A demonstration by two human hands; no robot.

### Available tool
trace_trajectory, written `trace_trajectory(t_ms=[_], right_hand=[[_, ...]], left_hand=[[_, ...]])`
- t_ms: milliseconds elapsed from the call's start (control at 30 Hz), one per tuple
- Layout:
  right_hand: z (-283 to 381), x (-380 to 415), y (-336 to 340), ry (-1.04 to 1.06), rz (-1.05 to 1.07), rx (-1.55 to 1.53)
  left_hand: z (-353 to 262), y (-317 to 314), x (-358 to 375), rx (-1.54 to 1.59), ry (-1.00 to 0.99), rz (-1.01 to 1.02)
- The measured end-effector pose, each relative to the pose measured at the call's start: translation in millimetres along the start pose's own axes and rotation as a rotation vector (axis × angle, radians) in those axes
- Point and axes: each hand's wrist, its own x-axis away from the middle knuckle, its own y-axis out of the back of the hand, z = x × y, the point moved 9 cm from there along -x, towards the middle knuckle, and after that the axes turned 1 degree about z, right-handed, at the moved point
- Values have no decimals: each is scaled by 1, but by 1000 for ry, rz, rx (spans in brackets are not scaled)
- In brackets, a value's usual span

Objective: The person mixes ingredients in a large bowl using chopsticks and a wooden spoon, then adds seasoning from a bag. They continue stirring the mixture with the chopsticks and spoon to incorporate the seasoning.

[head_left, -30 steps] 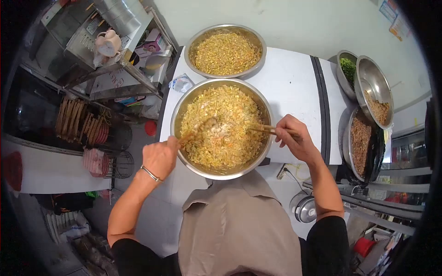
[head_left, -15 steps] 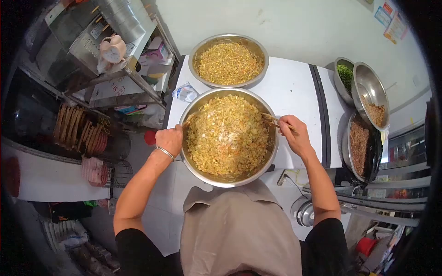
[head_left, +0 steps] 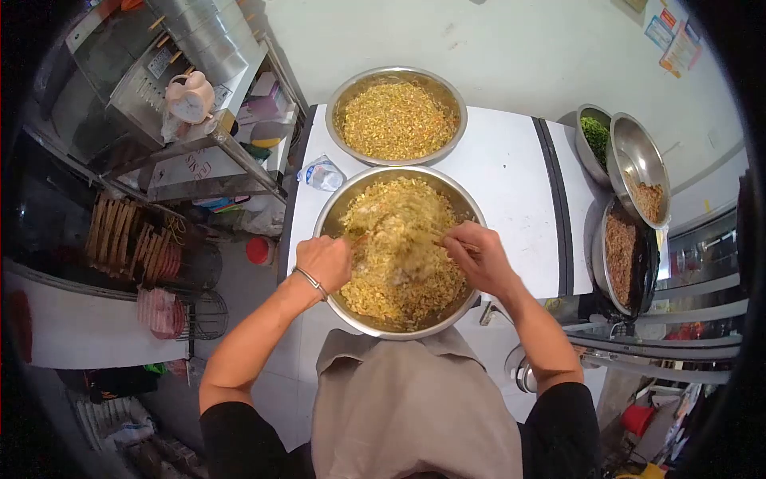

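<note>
A large steel bowl (head_left: 472,209) stands at the table's front edge, filled with a yellow, chopped, crumbly mixture (head_left: 391,297). My left hand (head_left: 325,259) is closed over the left part of the bowl, gripping chopsticks (head_left: 361,239) whose tips are buried in the food. From the right, my right hand (head_left: 475,251) closes on another pair of chopsticks (head_left: 437,237), also pointing into the mixture. Motion blurs the heap between the two hands. Behind it sits a second steel bowl (head_left: 339,142) with a similar yellow filling (head_left: 399,120).
A clear plastic packet (head_left: 322,173) lies left of the bowls. At the right are bowls with chopped greens (head_left: 595,137) and brown crumbly food (head_left: 621,254), and a tilted steel bowl (head_left: 638,152). Metal shelving (head_left: 247,156) with a pink clock (head_left: 190,97) stands left.
Both hands have moved inward from the bowl's sides toward its middle, chopsticks still held. The mixture between them is lifted and heaped.
</note>
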Motion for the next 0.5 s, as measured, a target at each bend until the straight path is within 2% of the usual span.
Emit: trace_trajectory(t_ms=[33, 100, 167, 267, 300, 433, 500], right_hand=[[8, -2, 4, 40, 45, 61], [-12, -9, 24, 14, 3, 238], [-51, -15, 32, -29, -70, 404], [-132, -11, -4, -389, -195, -338], [-149, -15, -14, -277, -196, -182], [-45, -15, -8, -137, 18, -112], [-29, -17, 7, -38, 48, 58]], left_hand=[[6, 2, -5, -60, 13, 24], [24, -2, -18, -139, 31, 40], [46, -44, -41, -168, 42, 43], [32, -89, -66, -28, 63, -11], [20, -75, -60, 12, 49, -19], [18, -34, -34, 46, -60, -3], [27, -16, -37, -85, -48, 67]])
